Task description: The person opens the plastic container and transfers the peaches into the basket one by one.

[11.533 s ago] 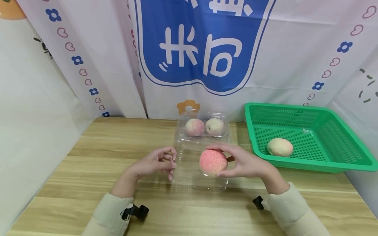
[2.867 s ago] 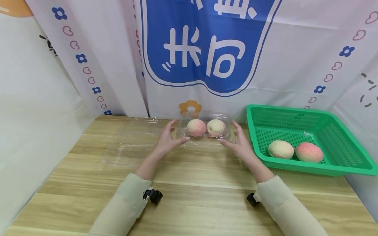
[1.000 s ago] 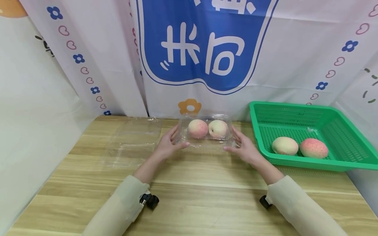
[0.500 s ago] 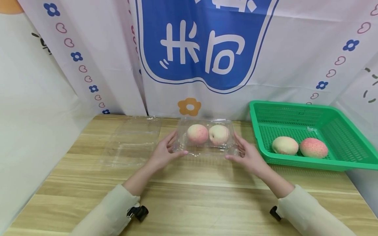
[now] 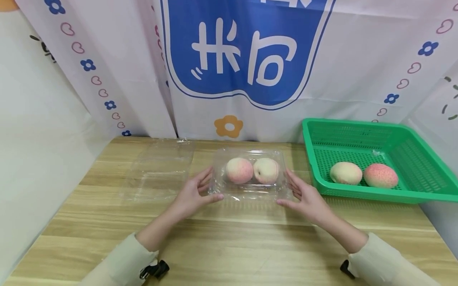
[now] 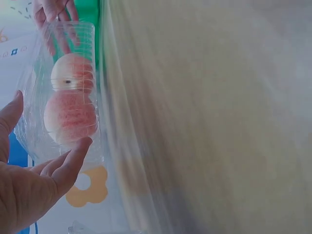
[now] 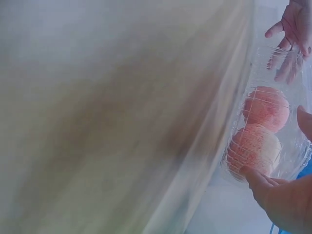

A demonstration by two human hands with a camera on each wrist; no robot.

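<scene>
Both hands hold a clear plastic clamshell box (image 5: 250, 194) in the middle of the table, one at each end. Inside it sit a pink-blushed peach (image 5: 239, 171) and a paler peach (image 5: 266, 171), side by side. My left hand (image 5: 193, 193) grips the left end, thumb at the front corner and fingers along the side. My right hand (image 5: 304, 196) grips the right end in the same way. In the left wrist view the fingertips (image 6: 84, 144) press the box's side near a peach. From the right wrist, the peaches (image 7: 254, 148) show through the ribbed plastic wall.
A second clear plastic container (image 5: 157, 171) lies opened out on the table at the left, with no fruit in it. At the right stands a green mesh basket (image 5: 365, 192) holding a pale peach (image 5: 346, 173) and a pinker one (image 5: 381, 175). A printed curtain (image 5: 236, 107) hangs behind.
Both hands have taken hold of the box and drawn it from the table's back edge toward me. Earlier, the pink peach went from the right hand into the basket; the other container moved left.
</scene>
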